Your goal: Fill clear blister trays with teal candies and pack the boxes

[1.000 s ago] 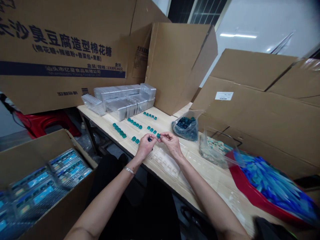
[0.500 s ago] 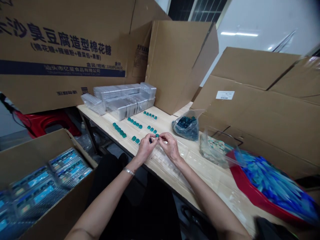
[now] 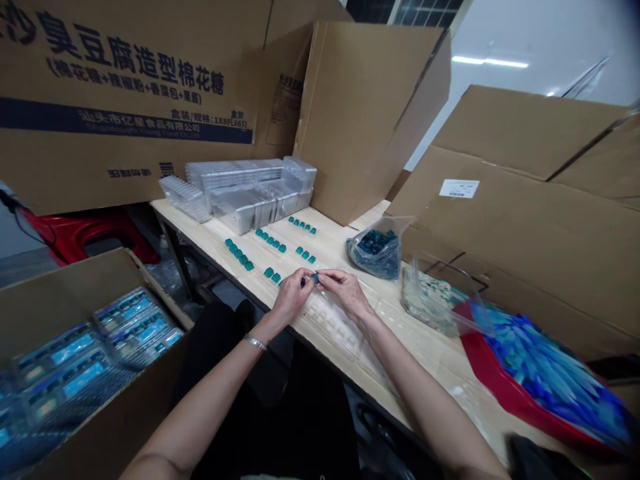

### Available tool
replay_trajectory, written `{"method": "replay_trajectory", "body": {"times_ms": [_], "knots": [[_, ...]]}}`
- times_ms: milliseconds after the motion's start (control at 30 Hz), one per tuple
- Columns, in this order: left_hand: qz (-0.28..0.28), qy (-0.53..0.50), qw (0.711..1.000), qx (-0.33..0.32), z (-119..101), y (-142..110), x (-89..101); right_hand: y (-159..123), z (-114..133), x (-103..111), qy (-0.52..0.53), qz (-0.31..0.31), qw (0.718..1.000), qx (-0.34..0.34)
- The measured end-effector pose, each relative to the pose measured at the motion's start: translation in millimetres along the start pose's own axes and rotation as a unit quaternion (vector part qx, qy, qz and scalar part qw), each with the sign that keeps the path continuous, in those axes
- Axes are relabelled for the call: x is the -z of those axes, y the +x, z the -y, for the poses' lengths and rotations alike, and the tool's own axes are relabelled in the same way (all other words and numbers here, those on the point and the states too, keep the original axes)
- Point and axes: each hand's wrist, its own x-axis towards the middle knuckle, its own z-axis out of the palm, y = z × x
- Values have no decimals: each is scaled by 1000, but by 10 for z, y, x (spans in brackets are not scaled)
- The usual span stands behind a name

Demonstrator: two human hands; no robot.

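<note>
My left hand and my right hand meet over the near part of the table. Their fingertips pinch a small teal block between them. A small dark piece also shows among the fingers of my left hand; its kind is too small to make out. Just beyond my hands, similar teal blocks stand in short rows, including a nearer row, a middle row and a short row. Clear plastic trays with moulded pockets lie below my right hand and forearm.
Stacked clear plastic trays stand at the back left. An open bag of dark teal pieces, a clear container of pale pieces and a red tray of blue packets are rightward. A carton of packed sets stands lower left.
The view has shifted slightly. My right hand has flattened and turned a little at the teal block; both hands stay together over the same spot.
</note>
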Motion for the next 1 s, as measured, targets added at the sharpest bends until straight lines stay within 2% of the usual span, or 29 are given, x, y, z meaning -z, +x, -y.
{"method": "replay_trajectory", "body": {"times_ms": [133,200,267,367,467,633,733,867,933,1000], "knots": [[-11,31,999,-6,65,14,21,18,-69,8,-39,-6,999,19],[-19,-8,999,44,55,10,57,94,-78,61,-91,-23,995,44],[4,-94,988,122,14,-3,119,231,-83,150,-170,-59,980,85],[58,-233,950,198,-69,-26,240,496,-138,289,-296,-99,940,141],[73,-304,923,224,-114,-38,349,713,-249,344,-388,-84,903,162],[78,-372,888,257,-100,-20,453,823,-352,245,-498,-44,849,172],[68,-447,840,299,-98,16,478,814,-351,183,-552,-19,818,157],[41,-554,764,329,-118,88,453,797,-346,187,-575,1,805,143],[18,-577,746,332,-127,126,423,762,-304,186,-563,9,810,164],[-10,-581,739,340,-131,165,394,674,-206,132,-524,8,827,203]]}}
